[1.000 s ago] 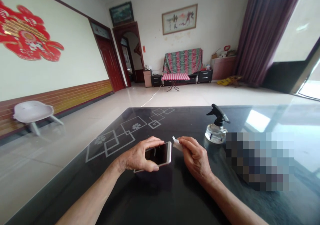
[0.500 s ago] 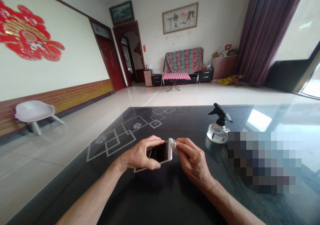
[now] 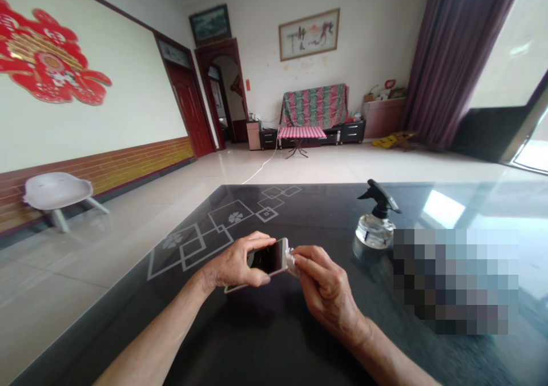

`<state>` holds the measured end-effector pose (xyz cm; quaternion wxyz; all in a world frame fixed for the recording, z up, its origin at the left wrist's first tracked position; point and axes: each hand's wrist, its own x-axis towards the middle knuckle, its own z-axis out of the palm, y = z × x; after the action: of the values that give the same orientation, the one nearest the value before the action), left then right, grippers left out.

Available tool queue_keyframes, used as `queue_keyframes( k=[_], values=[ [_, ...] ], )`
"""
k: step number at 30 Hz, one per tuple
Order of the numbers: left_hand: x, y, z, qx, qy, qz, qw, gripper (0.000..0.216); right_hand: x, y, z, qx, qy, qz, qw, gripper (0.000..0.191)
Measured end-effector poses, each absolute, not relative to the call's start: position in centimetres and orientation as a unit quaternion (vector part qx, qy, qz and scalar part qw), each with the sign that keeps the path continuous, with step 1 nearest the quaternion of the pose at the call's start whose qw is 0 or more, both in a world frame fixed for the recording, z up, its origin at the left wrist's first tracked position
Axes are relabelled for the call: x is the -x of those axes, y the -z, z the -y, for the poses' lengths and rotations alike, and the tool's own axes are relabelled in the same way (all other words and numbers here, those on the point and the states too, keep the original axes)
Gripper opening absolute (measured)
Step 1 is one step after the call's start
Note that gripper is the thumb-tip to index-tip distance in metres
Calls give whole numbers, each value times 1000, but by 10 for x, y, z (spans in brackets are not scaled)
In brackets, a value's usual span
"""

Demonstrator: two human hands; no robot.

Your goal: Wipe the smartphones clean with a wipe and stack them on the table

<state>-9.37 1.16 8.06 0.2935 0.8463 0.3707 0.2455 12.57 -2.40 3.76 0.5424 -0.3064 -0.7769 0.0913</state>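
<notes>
A smartphone [image 3: 269, 258] with a dark screen and pale frame is tilted just over the black table. My left hand [image 3: 240, 263] grips it across its left part, fingers on the far edge and thumb on the near one. Between the thumb and fingers of my right hand [image 3: 325, 280] is a small crumpled white tissue [image 3: 291, 261], held against the phone's right end. Most of the tissue is hidden by the fingers. To the right of my hands stands a clear spray bottle [image 3: 375, 230] with a black trigger head and clear liquid.
The glossy black table [image 3: 265, 346] carries a grey pattern of squares and flowers. At its right lies a pixelated, unrecognisable item [image 3: 456, 283]. Beyond are a white chair [image 3: 59, 191] at left and a small table with a striped cloth [image 3: 302, 132].
Both hands have shifted slightly left with the phone and the tissue. The tissue has moved from the phone's far right corner down along its right end.
</notes>
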Motion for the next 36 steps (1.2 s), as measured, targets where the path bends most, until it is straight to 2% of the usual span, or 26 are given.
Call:
queue_keyframes(
  k=[11,25,36],
  values=[
    [73,-90,2,-861,-226,-325,320,72,-136,-34,11,366,-56,743,558,25],
    [93,-78,-15,-839,-252,-379,299,69,-122,-39,27,323,-71,776,538,31],
    [71,-87,2,-860,-231,-322,322,71,-136,-32,12,367,-50,753,545,28]
  ],
)
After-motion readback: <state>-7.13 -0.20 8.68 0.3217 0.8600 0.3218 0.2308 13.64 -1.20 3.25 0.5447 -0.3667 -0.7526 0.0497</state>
